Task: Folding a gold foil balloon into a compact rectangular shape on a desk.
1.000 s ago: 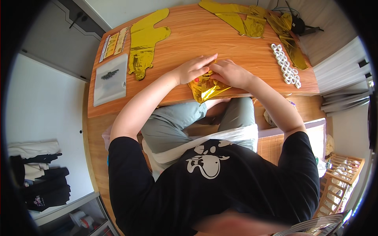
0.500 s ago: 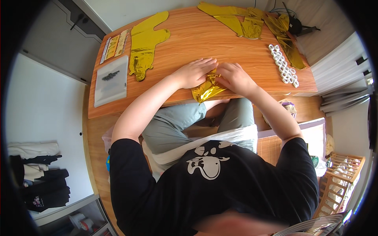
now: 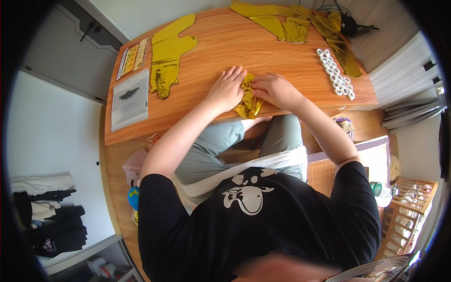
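Note:
A crumpled gold foil balloon (image 3: 247,104), partly folded, lies at the near edge of the wooden table between my hands. My left hand (image 3: 228,89) rests flat with its fingers stretched out, its inner edge against the foil. From the other side my right hand (image 3: 276,91) bends its fingers over the foil and pinches it; its fingertips are partly hidden. Farther left lies a flat gold foil balloon (image 3: 167,56), spread out. More flat gold foil balloons (image 3: 293,30) lie along the far right of the table.
Several small white rolls (image 3: 334,75) stand in rows at the right. A clear plastic sleeve (image 3: 130,104) and printed cards (image 3: 134,57) lie at the left. A black device with cables (image 3: 348,26) sits in the far right corner. The table (image 3: 211,42) ends just before my lap.
My left hand has shifted slightly left, its fingers now angled more away from me. The foil's near end has drawn back onto the table and looks less pointed. My right hand stays on it.

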The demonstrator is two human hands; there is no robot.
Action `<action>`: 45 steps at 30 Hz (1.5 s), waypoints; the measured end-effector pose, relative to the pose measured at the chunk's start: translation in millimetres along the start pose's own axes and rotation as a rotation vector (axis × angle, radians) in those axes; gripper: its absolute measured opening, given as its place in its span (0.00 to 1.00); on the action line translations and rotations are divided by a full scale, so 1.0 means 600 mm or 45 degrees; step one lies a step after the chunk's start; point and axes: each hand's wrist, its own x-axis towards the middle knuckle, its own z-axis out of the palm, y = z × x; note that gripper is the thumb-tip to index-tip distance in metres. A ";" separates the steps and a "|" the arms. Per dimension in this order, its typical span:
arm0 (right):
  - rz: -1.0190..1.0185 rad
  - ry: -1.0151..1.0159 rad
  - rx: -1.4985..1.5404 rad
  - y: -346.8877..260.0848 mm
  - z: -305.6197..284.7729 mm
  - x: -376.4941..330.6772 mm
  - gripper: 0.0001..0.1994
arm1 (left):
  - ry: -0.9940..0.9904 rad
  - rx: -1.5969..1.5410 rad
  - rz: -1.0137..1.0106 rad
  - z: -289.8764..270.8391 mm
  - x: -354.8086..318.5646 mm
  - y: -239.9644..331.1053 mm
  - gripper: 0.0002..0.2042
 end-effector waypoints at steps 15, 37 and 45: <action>-0.156 -0.282 -0.042 0.083 -0.031 0.039 0.17 | 0.018 -0.156 0.277 -0.030 0.029 -0.012 0.34; -0.226 -0.278 -0.060 0.047 -0.069 -0.055 0.50 | -0.065 0.202 0.467 0.002 0.026 -0.026 0.30; -0.334 -0.265 0.129 0.028 -0.070 -0.052 0.32 | -0.057 0.220 0.477 0.001 0.023 -0.026 0.30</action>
